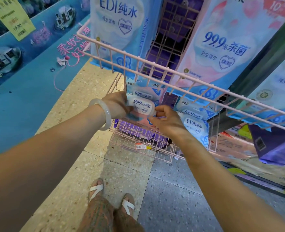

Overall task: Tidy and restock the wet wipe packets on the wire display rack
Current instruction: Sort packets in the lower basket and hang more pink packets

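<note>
A pink wire display rack [155, 63] stands in front of me with an upper and a lower basket. In the lower basket [131, 139], I hold a pink-and-white wet wipe packet [141, 107] marked 99.9% from both ends. My left hand [115, 104], with a pale bangle on the wrist, grips its left edge. My right hand [166, 118] pinches its right edge. More pink packets [142, 93] stand behind it. Blue EDI packets [194, 126] fill the lower basket's right side.
Large blue packets [116, 25] and large pink packets [222, 47] hang in the upper basket. A price tag [143, 146] is clipped to the lower basket's front. A blue promotional display [26, 72] runs along the left. Purple packs [275, 148] lie at right. My sandalled feet [111, 196] stand on the speckled floor.
</note>
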Demonstrator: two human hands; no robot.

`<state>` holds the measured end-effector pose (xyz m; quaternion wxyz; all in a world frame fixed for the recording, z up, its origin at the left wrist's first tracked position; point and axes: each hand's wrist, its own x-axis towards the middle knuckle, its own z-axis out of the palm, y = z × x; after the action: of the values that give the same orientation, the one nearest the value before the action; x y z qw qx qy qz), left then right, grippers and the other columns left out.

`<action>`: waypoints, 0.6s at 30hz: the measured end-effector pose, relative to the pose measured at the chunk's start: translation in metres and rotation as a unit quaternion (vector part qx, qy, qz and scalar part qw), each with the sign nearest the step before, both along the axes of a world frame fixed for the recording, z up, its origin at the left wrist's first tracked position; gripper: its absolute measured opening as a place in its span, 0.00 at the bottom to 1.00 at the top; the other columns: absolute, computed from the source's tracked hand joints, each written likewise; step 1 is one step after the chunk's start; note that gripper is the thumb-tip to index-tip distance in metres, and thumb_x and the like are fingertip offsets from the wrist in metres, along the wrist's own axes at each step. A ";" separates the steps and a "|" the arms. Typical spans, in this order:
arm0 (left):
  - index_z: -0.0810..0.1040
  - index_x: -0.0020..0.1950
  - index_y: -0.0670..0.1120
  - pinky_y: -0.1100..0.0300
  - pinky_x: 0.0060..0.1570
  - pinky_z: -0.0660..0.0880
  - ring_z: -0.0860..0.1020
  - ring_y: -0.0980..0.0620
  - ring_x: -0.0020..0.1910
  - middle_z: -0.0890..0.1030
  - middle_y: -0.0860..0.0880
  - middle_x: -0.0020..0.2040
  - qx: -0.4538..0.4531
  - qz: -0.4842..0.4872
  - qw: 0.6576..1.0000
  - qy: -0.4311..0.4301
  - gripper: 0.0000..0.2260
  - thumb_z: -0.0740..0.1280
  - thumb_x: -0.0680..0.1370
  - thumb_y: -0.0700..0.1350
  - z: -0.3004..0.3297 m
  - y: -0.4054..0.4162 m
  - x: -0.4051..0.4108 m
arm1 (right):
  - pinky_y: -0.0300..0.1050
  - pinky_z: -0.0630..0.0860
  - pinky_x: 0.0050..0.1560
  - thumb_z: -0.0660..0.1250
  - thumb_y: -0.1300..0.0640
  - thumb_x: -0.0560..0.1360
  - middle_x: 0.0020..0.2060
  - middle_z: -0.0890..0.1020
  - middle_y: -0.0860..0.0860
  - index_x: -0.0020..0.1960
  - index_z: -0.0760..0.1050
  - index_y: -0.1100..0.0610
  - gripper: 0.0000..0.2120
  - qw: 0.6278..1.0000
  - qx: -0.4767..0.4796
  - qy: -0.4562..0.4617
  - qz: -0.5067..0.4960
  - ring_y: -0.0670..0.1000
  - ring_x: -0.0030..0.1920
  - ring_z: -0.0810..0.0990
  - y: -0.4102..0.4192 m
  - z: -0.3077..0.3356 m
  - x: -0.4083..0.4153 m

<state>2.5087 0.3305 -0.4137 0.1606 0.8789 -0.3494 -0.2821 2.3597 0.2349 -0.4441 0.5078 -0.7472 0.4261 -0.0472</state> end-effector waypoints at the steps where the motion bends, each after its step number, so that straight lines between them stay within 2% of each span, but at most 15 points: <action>1: 0.74 0.61 0.46 0.59 0.44 0.66 0.72 0.46 0.45 0.79 0.44 0.54 0.009 0.009 1.000 -0.023 0.15 0.65 0.76 0.49 -0.001 -0.001 0.002 | 0.25 0.71 0.28 0.71 0.54 0.71 0.39 0.76 0.38 0.55 0.72 0.50 0.14 1.000 -0.002 0.004 0.006 0.36 0.36 0.75 -0.002 0.003 -0.001; 3: 0.73 0.63 0.43 0.57 0.48 0.70 0.76 0.42 0.53 0.78 0.41 0.61 -0.013 0.061 0.998 -0.020 0.17 0.63 0.76 0.47 -0.004 -0.006 0.008 | 0.35 0.77 0.43 0.69 0.54 0.72 0.43 0.79 0.43 0.53 0.73 0.52 0.12 0.999 -0.035 0.009 -0.018 0.42 0.41 0.78 -0.009 0.008 0.001; 5: 0.70 0.67 0.43 0.58 0.57 0.69 0.74 0.43 0.62 0.77 0.42 0.63 -0.088 0.112 0.988 0.059 0.19 0.63 0.76 0.42 -0.009 -0.013 0.014 | 0.50 0.77 0.55 0.67 0.55 0.72 0.51 0.81 0.55 0.50 0.74 0.54 0.08 0.998 -0.048 -0.004 -0.052 0.54 0.49 0.80 -0.014 0.016 0.007; 7: 0.71 0.65 0.45 0.61 0.58 0.68 0.74 0.44 0.63 0.78 0.44 0.59 -0.140 0.109 0.974 0.145 0.18 0.62 0.76 0.35 -0.013 -0.020 0.018 | 0.56 0.75 0.60 0.66 0.55 0.73 0.56 0.79 0.62 0.56 0.74 0.61 0.14 0.999 -0.015 -0.030 -0.042 0.62 0.56 0.78 -0.013 0.020 0.018; 8: 0.72 0.63 0.46 0.62 0.59 0.70 0.74 0.46 0.62 0.79 0.45 0.58 -0.163 0.100 0.967 0.170 0.18 0.61 0.75 0.33 -0.016 -0.022 0.019 | 0.57 0.74 0.62 0.67 0.54 0.73 0.59 0.78 0.63 0.60 0.72 0.62 0.18 0.999 0.006 -0.037 -0.037 0.62 0.59 0.77 -0.011 0.021 0.025; 10: 0.74 0.57 0.46 0.67 0.57 0.71 0.75 0.48 0.57 0.79 0.45 0.53 -0.213 0.107 0.952 0.191 0.15 0.60 0.75 0.30 -0.018 -0.025 0.020 | 0.56 0.71 0.65 0.68 0.52 0.72 0.62 0.77 0.58 0.62 0.70 0.57 0.21 0.998 0.028 -0.039 -0.049 0.58 0.62 0.75 -0.006 0.020 0.038; 11: 0.73 0.56 0.46 0.64 0.60 0.71 0.75 0.48 0.56 0.78 0.45 0.53 -0.229 0.116 0.944 0.205 0.15 0.60 0.75 0.30 -0.019 -0.026 0.020 | 0.54 0.71 0.65 0.69 0.51 0.71 0.61 0.77 0.54 0.60 0.70 0.54 0.19 0.997 0.034 -0.048 -0.059 0.56 0.62 0.75 -0.004 0.018 0.041; 13: 0.71 0.62 0.46 0.52 0.66 0.71 0.76 0.44 0.60 0.77 0.43 0.56 -0.232 0.109 0.945 0.202 0.17 0.59 0.76 0.32 -0.023 -0.026 0.019 | 0.51 0.71 0.65 0.69 0.52 0.71 0.58 0.78 0.51 0.58 0.68 0.50 0.17 0.995 0.038 -0.065 -0.064 0.53 0.62 0.75 0.001 0.015 0.042; 14: 0.67 0.68 0.47 0.51 0.65 0.71 0.76 0.44 0.60 0.77 0.43 0.59 -0.216 0.095 0.954 0.184 0.22 0.59 0.76 0.33 -0.023 -0.025 0.017 | 0.50 0.71 0.65 0.69 0.53 0.71 0.59 0.77 0.50 0.61 0.67 0.51 0.20 0.995 0.031 -0.066 -0.061 0.52 0.62 0.75 0.002 0.015 0.040; 16: 0.60 0.75 0.47 0.60 0.61 0.69 0.74 0.45 0.61 0.74 0.44 0.63 -0.186 0.065 0.975 0.105 0.27 0.60 0.76 0.37 -0.021 -0.021 0.009 | 0.44 0.69 0.62 0.68 0.51 0.72 0.58 0.75 0.48 0.66 0.65 0.53 0.25 0.998 -0.007 -0.043 -0.047 0.48 0.59 0.73 0.004 0.016 0.034; 17: 0.60 0.74 0.45 0.64 0.63 0.64 0.71 0.45 0.65 0.71 0.43 0.67 -0.191 0.061 0.978 0.049 0.27 0.61 0.75 0.37 -0.017 -0.019 0.001 | 0.41 0.69 0.59 0.68 0.51 0.72 0.54 0.74 0.47 0.65 0.66 0.54 0.24 0.998 -0.040 -0.025 -0.040 0.46 0.55 0.72 0.004 0.018 0.028; 18: 0.63 0.72 0.43 0.69 0.62 0.60 0.69 0.44 0.67 0.68 0.42 0.69 -0.212 0.070 0.975 -0.001 0.26 0.62 0.75 0.37 -0.013 -0.015 -0.010 | 0.39 0.69 0.57 0.67 0.53 0.73 0.49 0.73 0.46 0.64 0.69 0.56 0.21 0.996 -0.076 -0.016 -0.040 0.46 0.52 0.70 0.006 0.020 0.020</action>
<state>2.4991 0.3158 -0.4266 0.3621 0.8476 -0.3389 -0.1886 2.3792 0.2412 -0.4243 0.4538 -0.7653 0.4426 -0.1117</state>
